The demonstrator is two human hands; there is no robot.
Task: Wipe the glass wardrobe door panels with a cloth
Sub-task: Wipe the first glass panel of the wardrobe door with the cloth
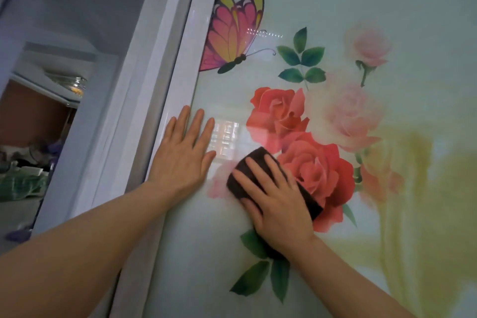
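Observation:
A glossy glass wardrobe door panel fills the right of the view, printed with red and pink roses, green leaves and a butterfly. My right hand lies flat with straight fingers on a folded dark brown cloth, pressing it against the glass beside the lower red rose. My left hand rests flat on the glass just left of the cloth, its fingers spread and its outer fingers reaching the door's white frame. Most of the cloth is hidden under my right hand.
Left of the white frame, the wardrobe's open section shows white shelves, a glass jar on an upper shelf and folded fabrics lower down. The panel reflects a window near my left fingertips.

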